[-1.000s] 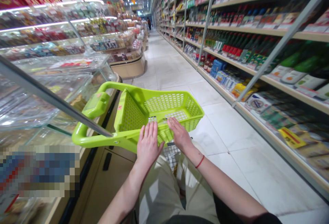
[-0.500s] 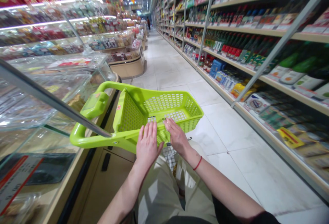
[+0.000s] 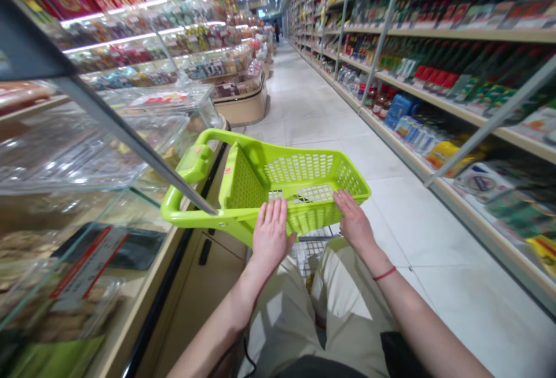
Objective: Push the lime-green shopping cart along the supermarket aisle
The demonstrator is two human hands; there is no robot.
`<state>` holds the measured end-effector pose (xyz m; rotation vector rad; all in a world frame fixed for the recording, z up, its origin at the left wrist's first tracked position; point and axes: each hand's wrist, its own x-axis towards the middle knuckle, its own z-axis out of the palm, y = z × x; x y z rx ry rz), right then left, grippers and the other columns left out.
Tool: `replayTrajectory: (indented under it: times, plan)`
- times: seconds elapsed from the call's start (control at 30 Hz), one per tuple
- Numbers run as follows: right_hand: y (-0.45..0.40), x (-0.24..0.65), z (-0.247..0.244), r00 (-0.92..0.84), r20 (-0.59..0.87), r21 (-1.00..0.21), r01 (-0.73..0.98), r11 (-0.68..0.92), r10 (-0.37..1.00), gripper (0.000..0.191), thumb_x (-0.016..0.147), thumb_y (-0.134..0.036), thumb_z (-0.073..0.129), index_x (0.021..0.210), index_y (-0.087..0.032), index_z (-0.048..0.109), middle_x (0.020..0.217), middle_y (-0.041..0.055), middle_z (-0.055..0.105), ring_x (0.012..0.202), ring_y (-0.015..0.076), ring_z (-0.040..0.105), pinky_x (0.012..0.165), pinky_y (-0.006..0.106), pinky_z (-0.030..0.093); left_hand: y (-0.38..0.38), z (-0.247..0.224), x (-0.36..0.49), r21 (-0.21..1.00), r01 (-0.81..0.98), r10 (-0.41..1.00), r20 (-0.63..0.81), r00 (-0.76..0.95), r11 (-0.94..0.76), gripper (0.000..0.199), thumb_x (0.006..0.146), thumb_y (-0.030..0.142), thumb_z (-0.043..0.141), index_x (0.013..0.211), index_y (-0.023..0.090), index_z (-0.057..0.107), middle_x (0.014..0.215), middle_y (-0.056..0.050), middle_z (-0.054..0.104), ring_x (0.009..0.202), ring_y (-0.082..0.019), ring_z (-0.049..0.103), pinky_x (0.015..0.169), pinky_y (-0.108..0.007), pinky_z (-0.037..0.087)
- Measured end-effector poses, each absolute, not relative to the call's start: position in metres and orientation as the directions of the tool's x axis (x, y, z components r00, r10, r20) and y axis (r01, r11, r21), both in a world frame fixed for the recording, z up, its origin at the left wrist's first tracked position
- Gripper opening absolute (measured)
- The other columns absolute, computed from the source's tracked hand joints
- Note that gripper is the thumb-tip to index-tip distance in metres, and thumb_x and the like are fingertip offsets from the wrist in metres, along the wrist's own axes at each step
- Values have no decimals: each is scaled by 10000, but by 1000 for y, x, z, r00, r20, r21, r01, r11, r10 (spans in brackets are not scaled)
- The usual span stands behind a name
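touching the green basket (image 3: 315,219) farther along its near rim with the right hand (image 3: 356,224), wider apart from the left hand (image 3: 270,236) than a second ago. fingers together on the right, grip impossible to tell; laid flat on the left, thumb spread. with the basket close beside a display case (image 3: 141,294) holding a dark tray (image 3: 145,249).
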<state>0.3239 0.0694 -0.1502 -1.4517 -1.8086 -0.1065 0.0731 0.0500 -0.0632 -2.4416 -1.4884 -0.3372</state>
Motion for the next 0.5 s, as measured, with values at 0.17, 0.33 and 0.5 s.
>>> replayTrajectory:
  times: [0.17,0.33,0.5]
  plan:
    - [69,318,-153,-122,658,-331,839,431,743,875,690,92,360,1519,-189,354,1541,96,410,1457,238,324,1180,488,370,48,-63,72,-113,898,844,308,439,-426,829,867,476,506,1530,61,230,1560,-142,367,1451,-280,313,1232,-439,152]
    - [71,337,-154,-122,678,-289,863,415,725,844,725,83,376,1515,-213,364,1528,86,434,1430,246,378,1164,475,395,48,-64,72,-145,893,841,301,451,-427,842,866,497,510,1530,68,220,1569,-133,355,1466,-256,288,1242,-422,135]
    - [75,366,-159,-33,667,-289,910,299,744,774,761,70,382,1488,-192,413,1478,111,500,1398,252,429,1141,468,423,50,-66,72,-124,897,838,321,441,-424,828,871,485,511,1529,68,230,1563,-130,366,1455,-271,308,1241,-428,144]
